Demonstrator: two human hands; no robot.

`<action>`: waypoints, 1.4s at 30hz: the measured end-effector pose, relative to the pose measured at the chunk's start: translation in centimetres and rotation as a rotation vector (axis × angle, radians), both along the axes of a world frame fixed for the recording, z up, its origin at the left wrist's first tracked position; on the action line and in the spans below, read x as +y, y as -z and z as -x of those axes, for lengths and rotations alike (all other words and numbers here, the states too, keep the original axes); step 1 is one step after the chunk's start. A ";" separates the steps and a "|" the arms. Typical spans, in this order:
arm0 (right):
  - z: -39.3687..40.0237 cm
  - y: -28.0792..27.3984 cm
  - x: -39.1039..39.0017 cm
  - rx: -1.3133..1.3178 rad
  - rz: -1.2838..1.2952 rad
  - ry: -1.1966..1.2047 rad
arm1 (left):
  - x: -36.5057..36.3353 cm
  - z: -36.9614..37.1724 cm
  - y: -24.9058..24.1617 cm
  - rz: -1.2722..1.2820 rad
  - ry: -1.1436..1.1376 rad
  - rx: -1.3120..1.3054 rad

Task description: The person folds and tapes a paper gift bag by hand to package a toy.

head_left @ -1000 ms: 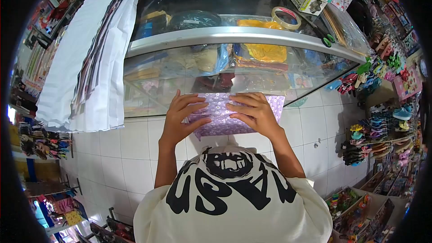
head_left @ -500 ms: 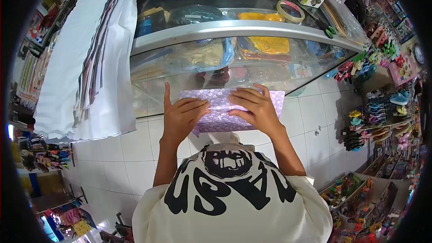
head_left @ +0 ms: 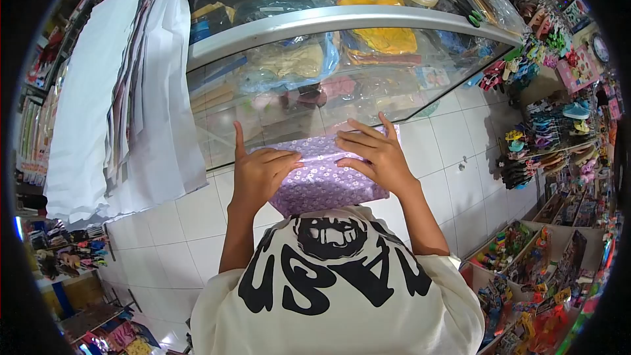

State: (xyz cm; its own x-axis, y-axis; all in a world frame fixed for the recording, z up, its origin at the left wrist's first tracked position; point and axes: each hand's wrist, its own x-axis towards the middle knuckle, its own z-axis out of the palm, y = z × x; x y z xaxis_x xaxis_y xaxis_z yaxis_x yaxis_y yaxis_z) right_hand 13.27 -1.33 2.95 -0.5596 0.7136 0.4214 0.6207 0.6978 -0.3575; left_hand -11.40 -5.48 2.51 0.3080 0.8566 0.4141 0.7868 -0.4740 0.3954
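Head camera: the purple flowered wrapping paper (head_left: 332,187) lies in front of the glass display case (head_left: 309,23), close to the cream shirt (head_left: 358,289), probably so that both hands can work on it from either side. The left hand (head_left: 257,176) has its thumb and nearer fingers bunched narrowly at the paper's left part, with the little finger raised clear. The right hand (head_left: 384,156) is more open, its fingers spread over the right part and the thumb stretched inward near the middle; its little finger points up too. The two sets of fingertips face each other across a crease, seemingly to keep a fold flat between them. Whether either hand truly pinches the paper, I cannot tell; nor can I see what is inside it or what bears it from below. The roll of tape (head_left: 428,2) and the green-handled scissors (head_left: 474,20) are on the case's top, beyond its metal edge, which a reaching arm would have to cross. Large white sheets (head_left: 82,105) cover the case's left end, limiting room there. Bagged yellow clothing (head_left: 388,41) shows through the glass, and sandals (head_left: 519,165) hang at the right.
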 end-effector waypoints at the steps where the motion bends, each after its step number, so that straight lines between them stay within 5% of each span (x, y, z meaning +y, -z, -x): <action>1: -0.2 0.9 -0.2 -0.008 0.045 -0.012 | -0.2 -0.2 0.0 -0.005 -0.009 -0.010; 16: -3.5 0.4 1.4 0.052 0.252 -0.102 | 1.0 -5.2 0.1 -0.182 -0.075 0.002; 23: -8.7 -1.2 4.1 -0.034 0.117 -0.122 | 2.9 -9.0 1.5 -0.226 -0.104 -0.006; 27: -12.1 -0.3 6.3 0.028 0.295 -0.268 | 3.5 -11.5 0.5 -0.203 -0.114 -0.001; 30: -13.4 -0.5 6.4 0.211 0.221 -0.153 | 3.8 -13.2 0.3 -0.185 -0.158 0.000; 34: -17.1 2.2 7.1 0.543 0.435 0.133 | 3.2 -15.2 0.8 -0.200 -0.253 -0.009; 38: -18.4 2.9 7.2 0.927 0.924 -0.053 | 2.6 -17.4 1.2 -0.205 -0.300 0.017; 42: -19.6 2.4 7.8 0.834 1.078 -0.068 | 2.0 -18.7 1.9 -0.190 -0.314 0.045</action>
